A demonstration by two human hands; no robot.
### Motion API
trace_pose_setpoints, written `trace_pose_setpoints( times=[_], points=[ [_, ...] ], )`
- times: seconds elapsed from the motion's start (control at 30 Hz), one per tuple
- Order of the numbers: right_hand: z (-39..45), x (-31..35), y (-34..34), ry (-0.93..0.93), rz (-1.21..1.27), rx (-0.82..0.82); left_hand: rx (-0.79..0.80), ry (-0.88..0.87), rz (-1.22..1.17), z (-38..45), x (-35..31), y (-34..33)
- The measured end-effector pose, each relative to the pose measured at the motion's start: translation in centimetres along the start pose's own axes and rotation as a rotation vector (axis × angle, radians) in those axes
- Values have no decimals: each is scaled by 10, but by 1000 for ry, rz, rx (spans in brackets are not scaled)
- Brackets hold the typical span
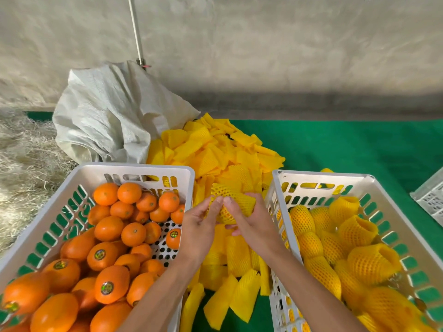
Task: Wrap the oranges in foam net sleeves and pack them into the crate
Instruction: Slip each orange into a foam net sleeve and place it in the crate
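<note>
Oranges (107,228) bright orange, some w/ small round gold-green stickers. Foam net sleeves (211,152) yellow, diamond mesh pattern. Both crates white: left crate (134,170) and right crate (323,178), slotted sides, green showing thru. Table (347,144) cover deep green. Sack (107,111) off-white, fine weave. Wall (263,44) mottled grey-beige. Straw (21,154) pale tan.

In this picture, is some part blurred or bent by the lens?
Head view: the wall at the top is smeared and soft; both hands and the netted orange are sharp; the wide lens stretches the oranges at the near end of the left crate; light is even, without hard shadows.
</note>
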State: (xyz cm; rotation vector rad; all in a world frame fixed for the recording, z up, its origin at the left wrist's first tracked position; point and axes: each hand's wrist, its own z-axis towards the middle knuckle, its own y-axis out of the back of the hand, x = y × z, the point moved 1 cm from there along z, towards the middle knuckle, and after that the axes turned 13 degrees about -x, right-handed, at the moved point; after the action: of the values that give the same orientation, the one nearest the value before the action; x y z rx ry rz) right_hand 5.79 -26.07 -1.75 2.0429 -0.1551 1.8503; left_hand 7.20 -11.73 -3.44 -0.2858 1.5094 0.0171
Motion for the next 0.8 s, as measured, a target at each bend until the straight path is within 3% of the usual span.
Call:
trace_pose_setpoints(
  times=[0.23,0.4,0.5,0.7,0.8],
  points=[
    [-2,-5,-1,263,-223,-9,-133,-110,184,-3,0,1],
    [-2,-2,6,326,-298,-14,-64,33,31,0,-1,0],
    [0,6,14,324,-221,-112,31,95,-91,0,-6,-3],
    [17,35,68,347,-129,-355,-34,132,-10,2,-4,-3],
    [32,31,109,407,-199,-519,-38,139,14,2,-1,-4]
  ],
)
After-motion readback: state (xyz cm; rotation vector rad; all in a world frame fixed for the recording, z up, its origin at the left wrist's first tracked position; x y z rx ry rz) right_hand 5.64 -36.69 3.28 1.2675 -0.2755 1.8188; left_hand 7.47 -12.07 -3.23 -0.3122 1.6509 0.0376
